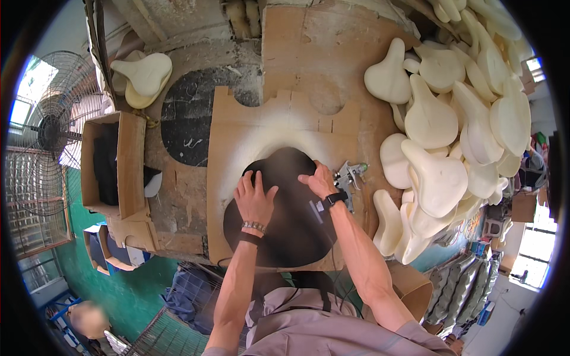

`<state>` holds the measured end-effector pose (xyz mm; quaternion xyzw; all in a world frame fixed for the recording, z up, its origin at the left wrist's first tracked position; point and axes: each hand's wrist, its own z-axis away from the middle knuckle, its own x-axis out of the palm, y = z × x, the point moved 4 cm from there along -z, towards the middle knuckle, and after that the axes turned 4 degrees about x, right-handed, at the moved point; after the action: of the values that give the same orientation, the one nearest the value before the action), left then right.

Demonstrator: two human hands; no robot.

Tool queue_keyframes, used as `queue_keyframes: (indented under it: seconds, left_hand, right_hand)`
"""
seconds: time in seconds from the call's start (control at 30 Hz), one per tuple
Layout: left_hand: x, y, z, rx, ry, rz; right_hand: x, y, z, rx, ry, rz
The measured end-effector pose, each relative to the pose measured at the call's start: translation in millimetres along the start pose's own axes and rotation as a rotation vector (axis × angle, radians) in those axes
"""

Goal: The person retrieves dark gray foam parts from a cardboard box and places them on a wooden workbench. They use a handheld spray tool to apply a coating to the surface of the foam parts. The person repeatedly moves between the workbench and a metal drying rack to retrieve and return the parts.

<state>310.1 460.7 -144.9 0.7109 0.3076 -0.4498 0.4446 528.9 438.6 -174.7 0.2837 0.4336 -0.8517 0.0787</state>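
Note:
A black, saddle-shaped cover (291, 237) lies on a flat cardboard sheet (341, 136) in front of me, its rounded narrow end pointing away. My left hand (255, 203) rests on its left side with fingers spread and thumb apart. At the upper right edge, my right hand (319, 181) has its fingers curled round the rim and its thumb on top. Just right of that hand lies a metal spray gun (350, 177). Whether anything sits beneath the black cover is hidden.
Cream foam saddle pads (436, 178) are heaped along the right side, and a few more pads (148, 74) lie at the far left. An open cardboard box (130, 166) with black material stands on the left, near a caged fan (50, 130).

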Motion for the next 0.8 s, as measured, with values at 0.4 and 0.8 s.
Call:
queue_keyframes:
  seconds: [0.4,0.8]
  left_hand:
    - [0,5,-1,0.040,-0.030,-0.082]
    - [6,-2,-15,-0.057,-0.052,0.166]
  right_hand:
    - [0,0,0,-0.004,0.012,0.016]
    - [1,2,0,-0.027,0.039,0.030]
